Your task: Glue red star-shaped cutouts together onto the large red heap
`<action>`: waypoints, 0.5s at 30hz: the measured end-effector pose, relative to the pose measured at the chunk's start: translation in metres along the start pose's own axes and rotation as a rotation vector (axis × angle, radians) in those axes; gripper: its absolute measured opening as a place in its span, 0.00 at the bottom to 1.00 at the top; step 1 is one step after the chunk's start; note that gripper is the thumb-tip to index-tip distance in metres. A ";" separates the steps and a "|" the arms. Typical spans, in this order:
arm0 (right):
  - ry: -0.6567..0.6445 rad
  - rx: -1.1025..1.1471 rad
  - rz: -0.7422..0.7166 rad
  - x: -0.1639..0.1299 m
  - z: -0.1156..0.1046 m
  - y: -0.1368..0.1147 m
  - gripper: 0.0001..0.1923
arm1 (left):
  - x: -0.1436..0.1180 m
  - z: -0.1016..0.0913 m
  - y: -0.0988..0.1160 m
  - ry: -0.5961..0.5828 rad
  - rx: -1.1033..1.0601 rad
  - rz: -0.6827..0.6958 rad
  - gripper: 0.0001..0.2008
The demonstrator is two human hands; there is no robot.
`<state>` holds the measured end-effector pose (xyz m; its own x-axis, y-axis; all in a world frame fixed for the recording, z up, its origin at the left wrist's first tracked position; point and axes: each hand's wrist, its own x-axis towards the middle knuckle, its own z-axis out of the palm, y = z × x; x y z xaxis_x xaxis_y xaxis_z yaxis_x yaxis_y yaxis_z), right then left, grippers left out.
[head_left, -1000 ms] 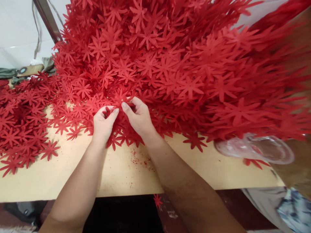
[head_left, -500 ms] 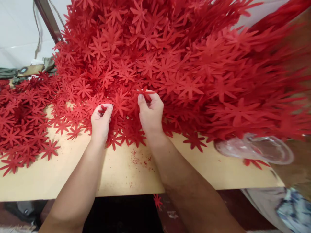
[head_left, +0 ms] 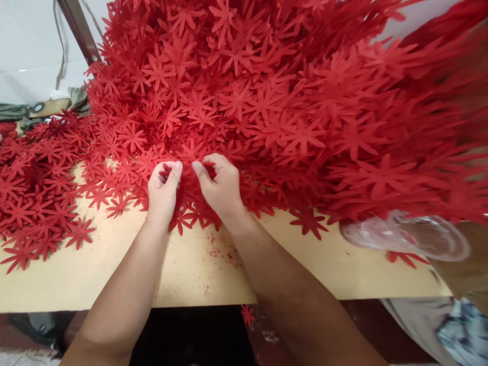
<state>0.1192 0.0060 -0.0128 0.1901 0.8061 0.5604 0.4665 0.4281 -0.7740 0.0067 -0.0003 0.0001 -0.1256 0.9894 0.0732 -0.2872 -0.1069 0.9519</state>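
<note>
Red star-shaped cut-outs (head_left: pixel 198 152), thin and flat like foam or felt flowers, lie where the two hands meet, at the near foot of a big heap of the same red pieces (head_left: pixel 267 91). The left hand (head_left: pixel 163 190) keeps a few of them pinched between thumb and curled fingers (head_left: pixel 176 172), as it did half a second ago, and it has hardly moved. The right hand (head_left: pixel 223 188) is what changes: a moment before it was stretched further up and to the right into the heap, and now it has come back down, so its thumb tip is just beside the left thumb. Its fingers are curled and pressed together on a red piece, though how many pieces they hold I cannot tell. I judge that the right hand has picked a flower from the pile and brings it to the small stack in the left hand.

Around the hands, the pale wooden desk (head_left: pixel 198 269) carries loose red stars on the left side (head_left: pixel 34 203) and some red crumbs near the wrists. A clear plastic piece (head_left: pixel 407 236) lies at the right edge of the desk, under the overhanging heap. A dark metal bar (head_left: pixel 80 30) leans at the upper left against a white wall.
</note>
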 end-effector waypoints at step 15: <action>0.131 -0.251 -0.290 -0.004 0.000 -0.007 0.11 | 0.007 0.000 -0.005 0.001 -0.052 -0.147 0.03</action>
<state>0.1155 -0.0001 -0.0097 0.1208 0.6005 0.7905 0.7106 0.5037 -0.4912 0.0070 0.0068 -0.0044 -0.0797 0.9946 -0.0663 -0.3509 0.0343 0.9358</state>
